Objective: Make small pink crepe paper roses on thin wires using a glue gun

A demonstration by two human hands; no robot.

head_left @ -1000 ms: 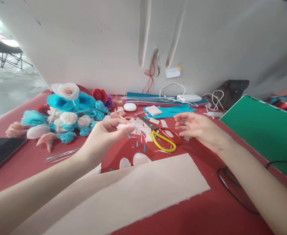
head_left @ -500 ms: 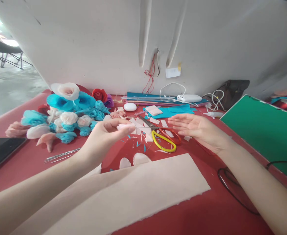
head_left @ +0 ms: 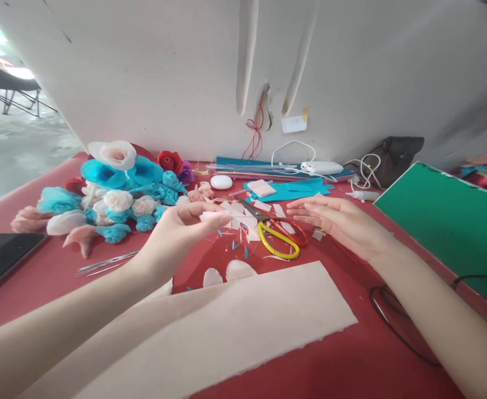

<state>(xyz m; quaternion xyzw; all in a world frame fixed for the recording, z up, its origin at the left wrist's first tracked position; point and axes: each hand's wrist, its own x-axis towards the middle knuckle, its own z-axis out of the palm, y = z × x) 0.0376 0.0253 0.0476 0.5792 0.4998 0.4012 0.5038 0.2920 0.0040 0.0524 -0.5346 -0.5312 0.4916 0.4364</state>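
Observation:
Between thumb and fingertips, my left hand [head_left: 189,227] pinches a small pale pink paper bud [head_left: 210,215]. From the bud a thin wire [head_left: 245,216] runs right, toward my right hand [head_left: 338,221]. That hand's fingers are stretched out; whether they touch the wire's end I cannot tell. Below the wire lie scissors [head_left: 278,241] with one yellow and one red handle, among pale paper scraps [head_left: 251,230]. Two pale petal-shaped pieces [head_left: 240,270] rest nearer me. A long pale pink paper strip [head_left: 243,327] stretches across the front.
Blue, white and pink paper flowers [head_left: 116,200] are heaped at left, with thin metal wires [head_left: 106,263] and a phone [head_left: 6,255] nearby. Blue paper [head_left: 297,188] and a white power strip [head_left: 322,167] lie at the back. A green board [head_left: 446,221] leans at right.
My right hand has turned over, its fingers now angled more downward and its thumb higher. My left hand and the bud have stayed almost in place.

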